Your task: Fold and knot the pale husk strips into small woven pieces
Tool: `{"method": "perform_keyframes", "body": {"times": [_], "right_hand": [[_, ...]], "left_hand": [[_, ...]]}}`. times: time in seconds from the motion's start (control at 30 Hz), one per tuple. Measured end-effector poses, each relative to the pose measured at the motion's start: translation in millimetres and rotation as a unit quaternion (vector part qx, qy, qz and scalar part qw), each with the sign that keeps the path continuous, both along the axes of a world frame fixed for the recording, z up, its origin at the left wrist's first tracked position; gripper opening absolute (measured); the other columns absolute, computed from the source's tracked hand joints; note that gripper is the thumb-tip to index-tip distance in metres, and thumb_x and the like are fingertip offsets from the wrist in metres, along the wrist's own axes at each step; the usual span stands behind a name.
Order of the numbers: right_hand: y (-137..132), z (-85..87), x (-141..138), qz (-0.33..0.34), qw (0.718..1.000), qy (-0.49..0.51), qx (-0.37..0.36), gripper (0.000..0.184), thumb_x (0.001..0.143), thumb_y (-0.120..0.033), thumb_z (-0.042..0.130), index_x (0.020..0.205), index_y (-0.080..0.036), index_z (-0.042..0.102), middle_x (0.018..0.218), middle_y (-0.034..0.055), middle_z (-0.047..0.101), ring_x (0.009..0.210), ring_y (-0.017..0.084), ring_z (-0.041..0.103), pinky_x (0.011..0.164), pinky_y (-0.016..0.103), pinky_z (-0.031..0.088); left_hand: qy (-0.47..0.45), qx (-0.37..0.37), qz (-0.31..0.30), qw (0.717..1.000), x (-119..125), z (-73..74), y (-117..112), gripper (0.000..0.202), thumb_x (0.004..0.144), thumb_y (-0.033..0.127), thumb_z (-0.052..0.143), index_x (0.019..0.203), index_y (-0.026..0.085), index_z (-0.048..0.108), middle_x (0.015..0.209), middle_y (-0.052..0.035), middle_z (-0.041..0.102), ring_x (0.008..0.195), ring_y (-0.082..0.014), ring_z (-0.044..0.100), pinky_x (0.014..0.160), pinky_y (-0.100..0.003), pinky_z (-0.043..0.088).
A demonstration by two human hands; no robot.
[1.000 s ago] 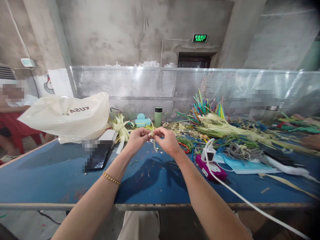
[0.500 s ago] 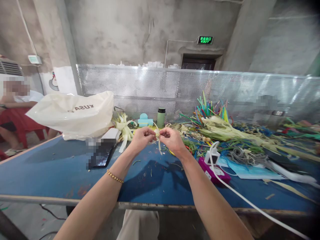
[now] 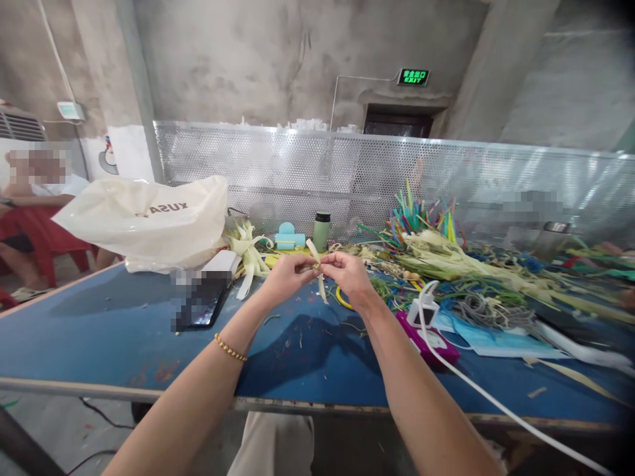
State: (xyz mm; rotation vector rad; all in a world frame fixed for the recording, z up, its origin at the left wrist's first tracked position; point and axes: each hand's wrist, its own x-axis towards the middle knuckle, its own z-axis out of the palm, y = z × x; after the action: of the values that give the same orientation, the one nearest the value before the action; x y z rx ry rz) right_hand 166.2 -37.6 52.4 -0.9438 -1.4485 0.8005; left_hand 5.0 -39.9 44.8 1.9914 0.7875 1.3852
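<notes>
My left hand (image 3: 286, 276) and my right hand (image 3: 348, 274) meet above the blue table (image 3: 99, 337), both pinching a pale leaf strip (image 3: 317, 270) between their fingertips. The strip sticks up a little above the fingers and hangs down below them. A gold bead bracelet (image 3: 229, 347) is on my left wrist. Just under my right hand a yellow ring (image 3: 342, 299) lies on the table.
A white plastic bag (image 3: 149, 221), a dark phone (image 3: 201, 304) and pale leaf bundles (image 3: 247, 254) lie at left. A green flask (image 3: 321, 231), coloured strips (image 3: 421, 218), a purple power strip (image 3: 429, 337) with white cable and a face mask (image 3: 491, 340) lie at right. A person sits far left.
The strip's upper end now shows above my fingers and the tail hangs longer below. Both hands stayed together; the view shifted slightly.
</notes>
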Motion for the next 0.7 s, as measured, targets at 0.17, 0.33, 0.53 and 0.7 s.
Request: {"method": "perform_keyframes", "body": {"times": [0.17, 0.33, 0.53, 0.7], "right_hand": [[1.7, -2.4, -1.3, -0.003, 1.0, -0.019, -0.004, 0.017, 0.054, -0.022, 0.066, 0.07, -0.014, 0.065, 0.061, 0.0, 0.063, 0.056, 0.011, 0.054, 0.058, 0.025, 0.043], [-1.2, -1.3, -2.1, 0.002, 1.0, -0.014, 0.0, 0.016, 0.058, -0.025, 0.065, 0.071, -0.014, 0.066, 0.058, -0.0006, 0.061, 0.055, 0.011, 0.053, 0.056, 0.025, 0.042], [0.3, -2.2, 0.0, 0.007, 0.999, -0.019, 0.05, 0.018, 0.069, -0.026, 0.06, 0.082, -0.014, 0.066, 0.068, 0.0033, 0.067, 0.061, 0.014, 0.059, 0.061, 0.027, 0.047], [1.3, -4.4, 1.7, -0.054, 0.982, -0.09, 0.158, 0.019, 0.078, -0.026, 0.057, 0.091, -0.016, 0.067, 0.075, 0.004, 0.067, 0.063, 0.014, 0.057, 0.059, 0.026, 0.045]], "left_hand": [[0.046, 0.055, 0.055, 0.996, 1.8, -0.8, -2.7, 0.015, 0.079, 0.024, 0.064, 0.068, 0.016, 0.07, 0.058, 0.0002, 0.057, 0.056, -0.0124, 0.042, 0.057, -0.026, 0.029], [0.084, 0.107, 0.088, 0.987, 1.8, -0.5, -2.9, 0.014, 0.081, 0.019, 0.06, 0.07, 0.016, 0.07, 0.066, -0.0009, 0.062, 0.064, -0.0135, 0.049, 0.063, -0.026, 0.033], [-0.051, -0.007, 0.012, 0.999, 1.4, -3.0, 1.2, 0.016, 0.078, 0.027, 0.064, 0.074, 0.014, 0.073, 0.068, -0.0026, 0.065, 0.064, -0.0136, 0.051, 0.061, -0.025, 0.037], [-0.196, -0.136, -0.085, 0.967, 3.3, -6.4, 3.9, 0.022, 0.067, 0.032, 0.076, 0.066, 0.011, 0.069, 0.063, -0.0027, 0.061, 0.058, -0.0104, 0.048, 0.06, -0.024, 0.037]]}}
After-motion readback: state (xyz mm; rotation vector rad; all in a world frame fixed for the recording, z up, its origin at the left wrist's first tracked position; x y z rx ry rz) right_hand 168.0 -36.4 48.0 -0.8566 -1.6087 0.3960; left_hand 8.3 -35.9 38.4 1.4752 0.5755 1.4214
